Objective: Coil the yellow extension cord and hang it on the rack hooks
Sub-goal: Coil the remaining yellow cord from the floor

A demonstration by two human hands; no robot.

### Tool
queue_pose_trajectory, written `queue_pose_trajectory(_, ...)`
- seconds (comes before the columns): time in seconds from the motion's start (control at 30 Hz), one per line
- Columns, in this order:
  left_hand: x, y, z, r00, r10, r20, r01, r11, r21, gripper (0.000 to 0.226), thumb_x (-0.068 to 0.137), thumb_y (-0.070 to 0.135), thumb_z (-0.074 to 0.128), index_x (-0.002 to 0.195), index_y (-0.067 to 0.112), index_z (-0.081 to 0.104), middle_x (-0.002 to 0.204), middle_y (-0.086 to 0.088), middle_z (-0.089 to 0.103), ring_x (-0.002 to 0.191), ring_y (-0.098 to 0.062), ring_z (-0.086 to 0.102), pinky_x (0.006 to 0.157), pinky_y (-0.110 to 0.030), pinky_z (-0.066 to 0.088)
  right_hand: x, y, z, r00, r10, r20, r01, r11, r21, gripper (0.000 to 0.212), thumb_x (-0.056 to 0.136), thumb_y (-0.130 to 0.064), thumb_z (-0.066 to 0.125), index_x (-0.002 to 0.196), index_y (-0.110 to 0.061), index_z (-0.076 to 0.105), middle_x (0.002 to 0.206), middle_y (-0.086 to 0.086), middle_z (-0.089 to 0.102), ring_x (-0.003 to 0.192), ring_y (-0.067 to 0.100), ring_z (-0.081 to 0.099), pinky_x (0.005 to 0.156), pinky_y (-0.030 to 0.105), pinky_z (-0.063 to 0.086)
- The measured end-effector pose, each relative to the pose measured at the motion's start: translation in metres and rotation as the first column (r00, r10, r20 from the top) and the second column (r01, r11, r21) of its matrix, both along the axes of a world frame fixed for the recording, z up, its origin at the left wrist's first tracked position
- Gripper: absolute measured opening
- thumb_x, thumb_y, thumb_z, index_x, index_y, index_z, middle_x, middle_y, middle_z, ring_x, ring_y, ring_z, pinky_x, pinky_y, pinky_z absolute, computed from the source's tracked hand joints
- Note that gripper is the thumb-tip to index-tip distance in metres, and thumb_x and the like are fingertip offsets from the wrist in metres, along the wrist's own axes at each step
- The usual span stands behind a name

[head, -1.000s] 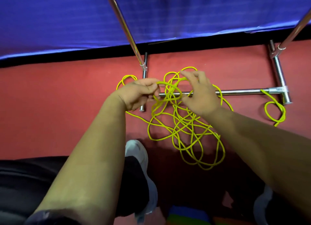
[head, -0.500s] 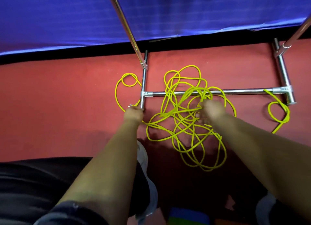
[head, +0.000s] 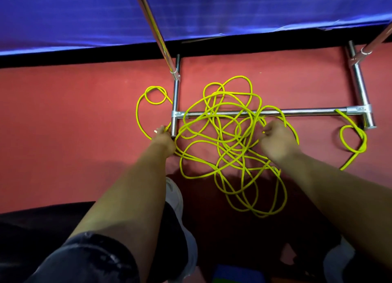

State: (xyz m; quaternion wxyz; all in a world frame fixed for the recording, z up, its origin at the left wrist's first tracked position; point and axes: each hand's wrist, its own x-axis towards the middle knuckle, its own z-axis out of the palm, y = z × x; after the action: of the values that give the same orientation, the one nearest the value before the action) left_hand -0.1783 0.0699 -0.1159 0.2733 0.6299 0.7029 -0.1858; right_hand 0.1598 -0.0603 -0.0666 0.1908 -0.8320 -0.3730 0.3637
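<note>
Head view: wide red floor [head: 74,123] beside left hand [head: 164,140]; rack bar [head: 307,111] just past fingers [head: 267,131]. Left hand, right hand [head: 277,141] pinch yellow cord [head: 228,141]; tangle between.

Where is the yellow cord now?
In the head view, the cord lies tangled on the red floor at centre, across the rack's low bar, between the left hand and the right hand.

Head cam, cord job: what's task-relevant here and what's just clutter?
Job: yellow cord, tangled over the chrome rack base; left hand; right hand.
Lying about: blue cloth; white shoe; red floor.
</note>
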Motion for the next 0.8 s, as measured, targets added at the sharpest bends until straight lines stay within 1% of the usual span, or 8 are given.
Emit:
queue_pose_trajectory(0.17, -0.005, -0.010, 0.010, 0.978, -0.048, -0.203, 0.054, 0.998, 0.021, 0.040, 0.100, 0.027, 0.048, 0.139, 0.028, 0.054, 0.148, -0.006, 0.042, 0.135, -0.036, 0.046, 0.111, -0.048, 0.044, -0.013, 0.001, 0.001, 0.987, 0.158, 0.010, -0.158, 0.987, -0.008, 0.006, 0.097, -0.019, 0.059, 0.101, -0.021, 0.057, 0.097, 0.005, 0.066, 0.089, 0.031, 0.061, 0.075, 0.031, 0.042)
queue_pose_trajectory(0.3, -0.011, -0.012, 0.014, 0.987, -0.033, -0.157, 0.040, 0.998, 0.047, 0.046, 0.096, 0.030, 0.040, 0.132, 0.022, 0.066, 0.142, -0.010, 0.052, 0.129, -0.038, 0.053, 0.111, -0.045, 0.046, -0.024, 0.004, 0.002, 0.977, 0.212, -0.019, -0.212, 0.977, 0.016, 0.005, 0.096, -0.016, 0.062, 0.099, -0.020, 0.062, 0.096, 0.005, 0.069, 0.090, 0.027, 0.063, 0.075, 0.028, 0.042)
queue_pose_trajectory(0.43, -0.005, -0.003, 0.042, 0.913, 0.356, 0.201, -0.406, 0.849, 0.340, 0.027, 0.088, 0.034, 0.064, 0.104, 0.020, 0.081, 0.101, -0.010, 0.078, 0.100, -0.034, 0.072, 0.087, -0.035, 0.057, -0.036, 0.016, 0.020, 0.963, 0.268, 0.010, -0.268, 0.960, 0.077, 0.006, 0.097, -0.016, 0.057, 0.093, -0.017, 0.061, 0.084, 0.004, 0.067, 0.083, 0.030, 0.062, 0.069, 0.030, 0.041)
queue_pose_trajectory(0.5, 0.010, 0.007, 0.073, 0.800, 0.447, 0.401, -0.574, 0.763, 0.296, 0.017, 0.085, 0.026, 0.066, 0.093, 0.014, 0.076, 0.085, -0.010, 0.076, 0.081, -0.029, 0.073, 0.076, -0.034, 0.057, -0.041, 0.026, 0.036, 0.960, 0.279, -0.012, -0.276, 0.956, 0.100, 0.012, 0.100, -0.020, 0.055, 0.089, -0.018, 0.059, 0.077, 0.000, 0.065, 0.076, 0.027, 0.063, 0.062, 0.028, 0.040)
queue_pose_trajectory(0.57, 0.031, 0.017, 0.114, 0.595, 0.493, 0.635, -0.702, 0.703, 0.112, 0.015, 0.084, 0.010, 0.072, 0.095, 0.015, 0.063, 0.070, -0.008, 0.068, 0.062, -0.023, 0.065, 0.060, -0.033, 0.056, -0.044, 0.040, 0.056, 0.957, 0.278, -0.077, -0.268, 0.956, 0.120, 0.019, 0.102, -0.027, 0.053, 0.089, -0.016, 0.062, 0.075, 0.001, 0.068, 0.072, 0.025, 0.065, 0.058, 0.027, 0.042)
queue_pose_trajectory(0.63, 0.051, 0.018, 0.159, 0.430, 0.522, 0.737, -0.632, 0.757, -0.167, 0.016, 0.087, 0.003, 0.073, 0.094, 0.011, 0.062, 0.060, -0.002, 0.061, 0.059, -0.017, 0.060, 0.064, -0.036, 0.063, -0.044, 0.057, 0.076, 0.953, 0.266, -0.144, -0.247, 0.959, 0.136, 0.028, 0.102, -0.032, 0.052, 0.091, -0.012, 0.069, 0.076, 0.005, 0.070, 0.070, 0.028, 0.066, 0.060, 0.031, 0.043)
queue_pose_trajectory(0.67, 0.061, 0.013, 0.183, 0.433, 0.506, 0.746, -0.508, 0.821, -0.262, 0.012, 0.089, 0.004, 0.073, 0.095, 0.010, 0.064, 0.063, -0.001, 0.062, 0.061, -0.014, 0.060, 0.075, -0.037, 0.064, -0.043, 0.065, 0.089, 0.949, 0.250, -0.190, -0.227, 0.964, 0.137, 0.032, 0.102, -0.034, 0.052, 0.092, -0.010, 0.072, 0.079, 0.004, 0.072, 0.069, 0.026, 0.064, 0.061, 0.032, 0.044)
queue_pose_trajectory(0.8, 0.097, -0.011, 0.244, 0.631, 0.267, 0.728, -0.007, 0.941, -0.339, 0.035, 0.090, 0.008, 0.078, 0.122, 0.019, 0.067, 0.083, 0.006, 0.066, 0.069, -0.008, 0.066, 0.073, -0.025, 0.063, -0.040, 0.089, 0.149, 0.803, 0.036, -0.595, -0.011, 0.999, 0.046, 0.038, 0.108, -0.050, 0.048, 0.112, -0.016, 0.064, 0.104, 0.005, 0.077, 0.081, 0.021, 0.067, 0.073, 0.036, 0.054)
